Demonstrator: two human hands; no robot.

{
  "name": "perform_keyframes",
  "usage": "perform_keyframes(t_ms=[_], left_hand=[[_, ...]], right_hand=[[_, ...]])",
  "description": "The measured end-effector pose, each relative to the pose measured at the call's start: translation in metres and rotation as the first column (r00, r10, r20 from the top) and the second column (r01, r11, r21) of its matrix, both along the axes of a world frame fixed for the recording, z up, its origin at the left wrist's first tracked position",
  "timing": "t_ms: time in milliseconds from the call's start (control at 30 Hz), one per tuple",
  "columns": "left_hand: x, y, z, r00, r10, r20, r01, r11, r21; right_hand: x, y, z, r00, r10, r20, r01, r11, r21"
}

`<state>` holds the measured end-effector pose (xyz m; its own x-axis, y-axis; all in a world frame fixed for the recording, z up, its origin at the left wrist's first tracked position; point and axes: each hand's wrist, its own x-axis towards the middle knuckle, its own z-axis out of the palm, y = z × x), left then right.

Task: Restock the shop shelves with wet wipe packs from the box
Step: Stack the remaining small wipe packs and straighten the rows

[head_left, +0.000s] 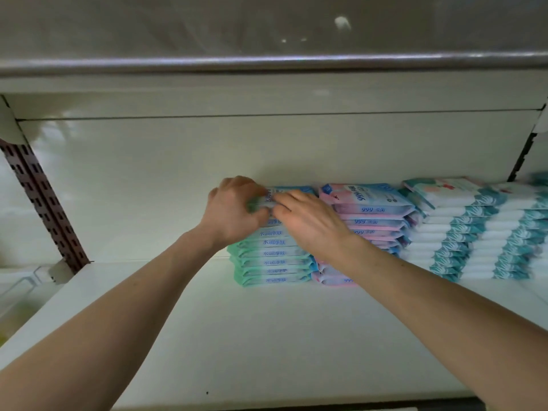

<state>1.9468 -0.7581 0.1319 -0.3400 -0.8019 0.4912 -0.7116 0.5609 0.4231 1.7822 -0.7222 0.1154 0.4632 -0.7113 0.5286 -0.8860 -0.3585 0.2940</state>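
Note:
A stack of several green wet wipe packs (pixel 274 252) stands on the white shelf (pixel 267 336) near its back wall. My left hand (pixel 234 212) grips the left end of the top green pack (pixel 292 191), fingers curled round its edge. My right hand (pixel 311 221) lies on the same pack from the right, its fingertips at the front edge. Whether it pinches the pack or only presses it is unclear. The box is out of view.
A stack of pink and blue packs (pixel 370 215) stands right beside the green stack. Further right are stacks of white and teal packs (pixel 474 232). A brown slotted upright (pixel 41 203) stands at the left. The upper shelf's rail (pixel 267 62) runs overhead.

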Motion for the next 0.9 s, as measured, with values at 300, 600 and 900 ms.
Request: perform_keyframes(t_ms=[300, 600, 900], left_hand=[[0.006, -0.009, 0.004, 1.000, 0.005, -0.007, -0.004, 0.982, 0.190], [0.006, -0.006, 0.005, 0.989, 0.000, 0.150, -0.011, 0.997, 0.074], [-0.055, 0.021, 0.028, 0.956, -0.023, 0.291, 0.030, 0.999, -0.019]], right_hand=[[-0.017, -0.001, 0.029, 0.985, -0.047, 0.165, 0.031, 0.995, 0.094], [0.004, -0.001, 0.019, 0.980, 0.013, 0.197, -0.027, 0.997, 0.068], [-0.067, 0.031, 0.068, 0.964, -0.197, 0.182, 0.161, 0.968, 0.195]])
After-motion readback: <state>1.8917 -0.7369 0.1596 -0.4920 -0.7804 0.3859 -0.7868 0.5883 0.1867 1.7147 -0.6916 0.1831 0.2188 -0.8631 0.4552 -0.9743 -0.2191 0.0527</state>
